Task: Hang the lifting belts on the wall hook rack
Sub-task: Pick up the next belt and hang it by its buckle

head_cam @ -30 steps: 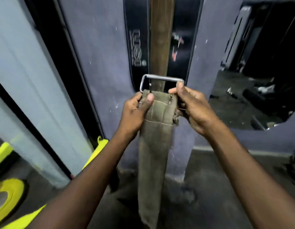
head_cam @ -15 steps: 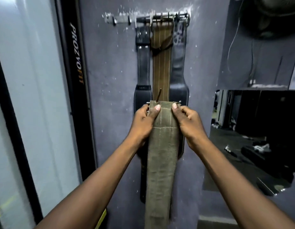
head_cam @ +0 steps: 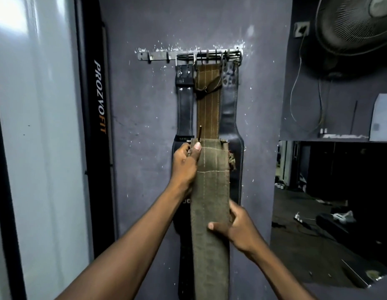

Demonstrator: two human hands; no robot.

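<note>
Olive canvas belt [head_cam: 210,213] gripped by left hand [head_cam: 186,163] and right hand [head_cam: 238,229]; could snag already-hung belts [head_cam: 229,118], missing rack [head_cam: 158,55].

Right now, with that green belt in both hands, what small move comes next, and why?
Probably lift the olive belt so its buckle reaches the hook rack. The left hand grips the buckle end well below the rack, whose left hooks look free; the right hand steadies the strap lower down.
</note>
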